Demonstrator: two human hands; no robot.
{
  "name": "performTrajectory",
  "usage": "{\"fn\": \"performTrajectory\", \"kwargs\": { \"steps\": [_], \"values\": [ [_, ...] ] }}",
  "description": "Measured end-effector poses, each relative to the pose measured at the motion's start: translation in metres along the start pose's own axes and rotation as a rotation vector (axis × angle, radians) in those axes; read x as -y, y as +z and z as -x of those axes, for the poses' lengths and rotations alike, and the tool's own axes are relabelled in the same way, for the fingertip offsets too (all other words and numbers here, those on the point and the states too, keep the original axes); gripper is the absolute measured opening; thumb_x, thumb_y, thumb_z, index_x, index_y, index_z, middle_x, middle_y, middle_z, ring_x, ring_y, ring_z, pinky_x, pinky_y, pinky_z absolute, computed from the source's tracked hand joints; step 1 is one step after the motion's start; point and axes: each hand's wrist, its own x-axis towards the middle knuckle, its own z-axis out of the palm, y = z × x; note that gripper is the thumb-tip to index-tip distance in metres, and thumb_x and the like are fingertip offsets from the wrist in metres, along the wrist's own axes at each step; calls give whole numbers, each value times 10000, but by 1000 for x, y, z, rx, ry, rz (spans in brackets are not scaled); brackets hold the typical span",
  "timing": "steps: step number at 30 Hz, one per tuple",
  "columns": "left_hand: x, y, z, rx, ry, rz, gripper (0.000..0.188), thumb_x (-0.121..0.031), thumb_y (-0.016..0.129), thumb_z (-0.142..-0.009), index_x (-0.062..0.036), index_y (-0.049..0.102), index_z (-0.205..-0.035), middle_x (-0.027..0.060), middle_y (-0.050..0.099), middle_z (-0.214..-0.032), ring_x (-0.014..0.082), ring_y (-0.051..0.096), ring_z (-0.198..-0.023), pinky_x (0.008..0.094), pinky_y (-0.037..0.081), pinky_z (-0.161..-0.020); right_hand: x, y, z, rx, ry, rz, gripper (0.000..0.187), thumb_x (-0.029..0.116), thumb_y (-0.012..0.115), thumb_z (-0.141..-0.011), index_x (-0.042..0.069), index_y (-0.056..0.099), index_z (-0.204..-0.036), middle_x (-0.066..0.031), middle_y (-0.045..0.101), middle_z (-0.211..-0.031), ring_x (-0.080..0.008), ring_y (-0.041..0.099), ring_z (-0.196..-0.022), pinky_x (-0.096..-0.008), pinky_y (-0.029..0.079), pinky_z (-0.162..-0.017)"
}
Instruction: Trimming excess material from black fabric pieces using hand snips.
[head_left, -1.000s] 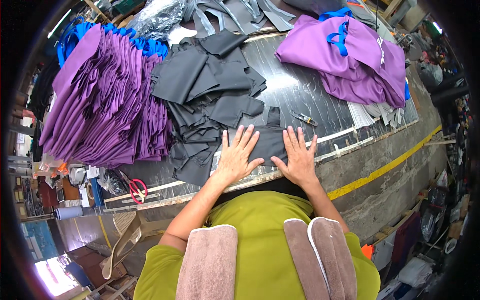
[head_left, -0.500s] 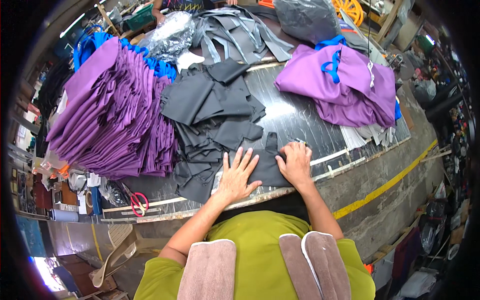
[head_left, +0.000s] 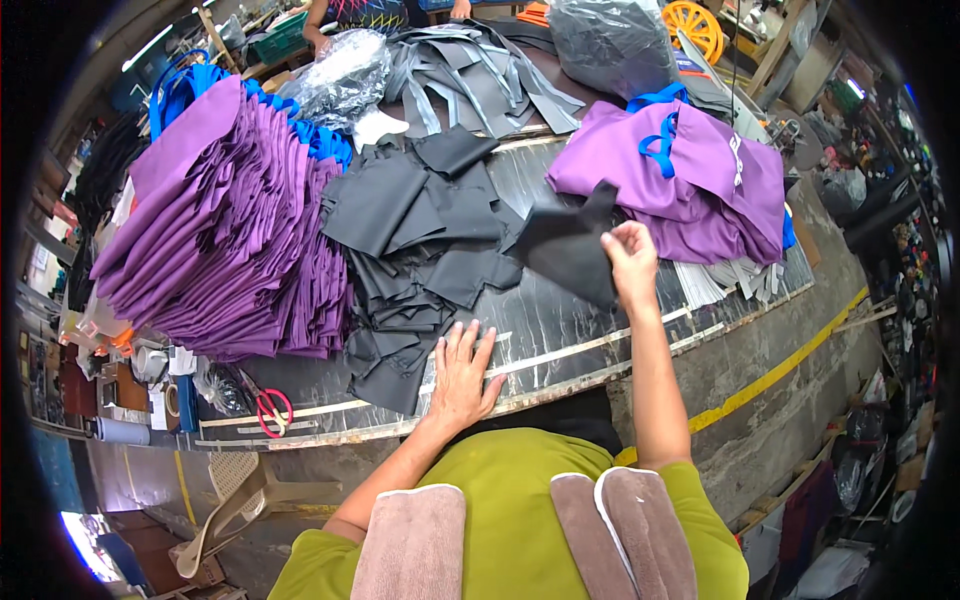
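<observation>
My right hand (head_left: 632, 262) pinches the edge of a black fabric piece (head_left: 565, 250), which is lifted off the table and slightly blurred, with a narrow tab sticking up. Flat on the dark table top (head_left: 570, 345) near its front edge lies my left hand (head_left: 464, 375), fingers stretched out, with nothing in it. Just beyond and left of that hand is a loose heap of black fabric pieces (head_left: 400, 210). To the right, a purple fabric bundle (head_left: 690, 190) with blue straps sits behind the lifted piece.
A tall stack of purple fabric (head_left: 220, 240) with blue straps fills the left side. Pink-handled scissors (head_left: 272, 410) lie near the front edge. Dark strips (head_left: 470, 75) and clear plastic wrap (head_left: 345, 80) are at the back, where another person (head_left: 365, 14) stands. A beige chair (head_left: 235, 500) is at lower left.
My right hand has picked the black fabric piece up off the table and carried it away from me, up and to the right. My left hand has slid slightly left and nearer.
</observation>
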Motion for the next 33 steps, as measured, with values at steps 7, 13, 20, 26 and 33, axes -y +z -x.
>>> {"fn": "performTrajectory", "kwargs": {
  "steps": [7, 13, 20, 26, 33],
  "values": [
    [3, 1, 4, -35, -5, 13, 785, -300, 768, -875, -52, 439, -1543, 248, 369, -1581, 484, 296, -1482, 625, 223, -1201, -30, -25, -27, -118, 410, 128, 417, 177, 696, -983, 14, 568, -1346, -35, 696, -1042, -115, 646, -907, -248, 505, -726],
    [2, 3, 1, -58, 37, 29, 747, -256, 786, -851, -75, 488, -1512, 228, 408, -1557, 470, 314, -1474, 620, 235, -1195, -60, -86, 9, -202, 183, 499, 249, 159, 677, -983, 8, 675, -1182, -51, 719, -959, -107, 646, -778, -264, 508, -694],
    [15, -15, 25, -117, 61, 113, 422, -157, 782, -813, -64, 698, -1216, 175, 598, -1364, 391, 554, -1276, 512, 416, -1095, 0, -67, 87, -10, -30, 645, 138, 79, 686, -953, -5, 689, -1063, -106, 705, -962, -193, 672, -839, -323, 532, -764],
    [29, -28, 14, -47, 64, 167, 403, -145, 803, -800, -74, 707, -1185, 145, 653, -1286, 358, 620, -1204, 478, 477, -1028, 15, -23, 139, 61, -201, 777, 132, 18, 726, -865, 36, 663, -979, -135, 672, -1009, -337, 639, -963, -419, 496, -884],
    [41, -27, 2, 36, 2, 205, 399, -143, 811, -790, -110, 724, -1178, 103, 666, -1283, 326, 628, -1199, 458, 475, -1000, 12, -7, 133, 202, -219, 952, 349, 116, 800, -825, 67, 681, -1149, -148, 660, -1122, -359, 617, -1062, -454, 463, -931]
  ]
}}
